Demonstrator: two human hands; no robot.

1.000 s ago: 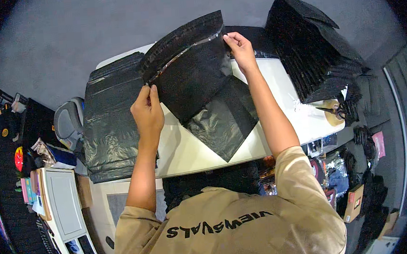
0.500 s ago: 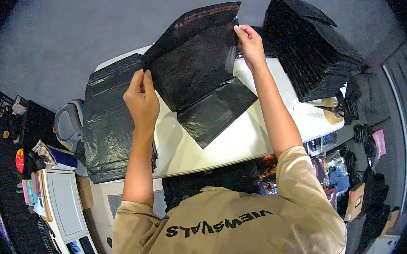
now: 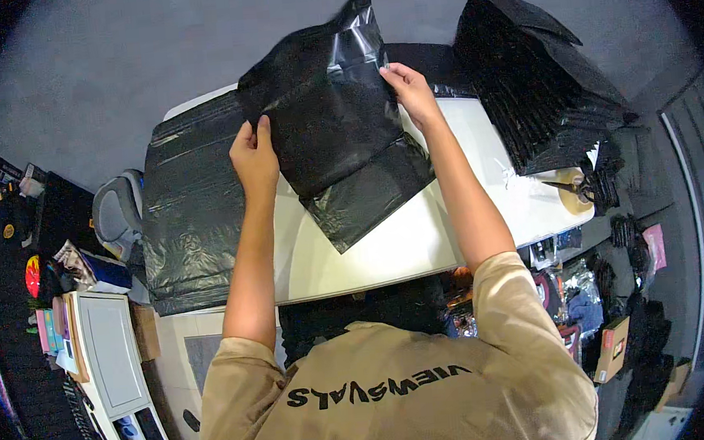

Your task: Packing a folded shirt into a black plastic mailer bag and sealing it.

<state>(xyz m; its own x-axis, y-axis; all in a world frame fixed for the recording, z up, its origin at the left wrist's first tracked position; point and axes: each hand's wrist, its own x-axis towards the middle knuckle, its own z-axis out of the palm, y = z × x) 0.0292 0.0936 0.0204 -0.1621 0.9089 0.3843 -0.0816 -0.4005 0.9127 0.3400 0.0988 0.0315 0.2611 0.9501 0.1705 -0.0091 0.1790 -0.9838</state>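
Observation:
A glossy black plastic mailing bag (image 3: pixel 323 115) is raised between my two hands above a white table (image 3: pixel 396 258). My left hand (image 3: pixel 254 155) pinches its left edge between thumb and fingers. On the opposite edge, my right hand (image 3: pixel 412 91) grips the bag near its upper corner. Its lower part hangs down to the tabletop, and its top end bends away from me. Left of my left hand lies a flat stack of black plastic bags (image 3: pixel 191 224), part of it behind my forearm.
A tall, fanned pile of black bags (image 3: pixel 524 91) stands at the table's right end. Next to it lies a tape roll (image 3: pixel 569 190). A white cabinet (image 3: pixel 114 346) and a grey chair (image 3: pixel 118 209) are at the left. Packages and a cardboard box (image 3: pixel 613 350) sit lower right.
My right hand has shifted left and slightly down, and my left hand slightly right, bringing them closer together. The bag's upper part has bunched and its far end now folds differently.

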